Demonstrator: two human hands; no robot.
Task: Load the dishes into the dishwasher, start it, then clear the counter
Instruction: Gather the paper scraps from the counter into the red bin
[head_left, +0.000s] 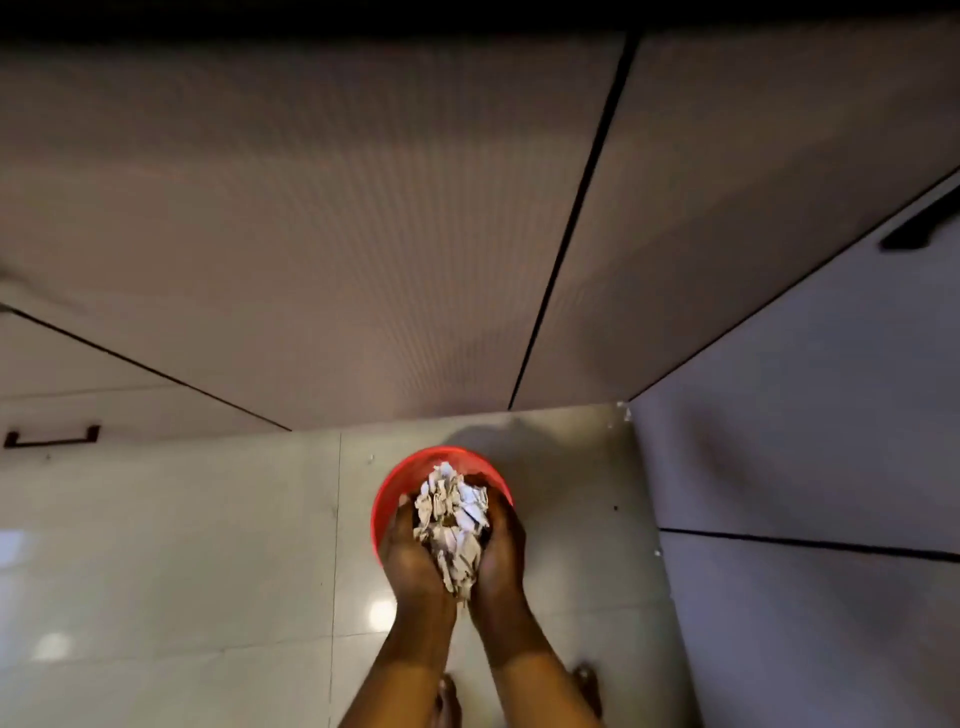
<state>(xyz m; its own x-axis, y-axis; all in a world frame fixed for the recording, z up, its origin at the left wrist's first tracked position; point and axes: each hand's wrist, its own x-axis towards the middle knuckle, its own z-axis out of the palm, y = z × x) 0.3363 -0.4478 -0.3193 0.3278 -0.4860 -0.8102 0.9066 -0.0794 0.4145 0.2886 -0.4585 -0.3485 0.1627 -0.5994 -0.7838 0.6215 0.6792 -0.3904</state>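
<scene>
Cupping crumpled paper (451, 519) in a curled grip, left hand (410, 553) and right hand (503, 548) hover over a red bin (396, 483) at six o'clock.

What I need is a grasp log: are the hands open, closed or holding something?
Left hand: cupped round the paper scraps.
Right hand: cupped round the same paper scraps, above the red bin.

Pale cabinet doors (311, 218) fill the upper view, split by a dark seam (574, 218). A bar handle (51, 437) sits on the left drawer front (78, 374), and a black handle (917, 228) on the grey side cabinet (831, 441). Below lies a glossy tiled floor (182, 571) with light glints.
</scene>
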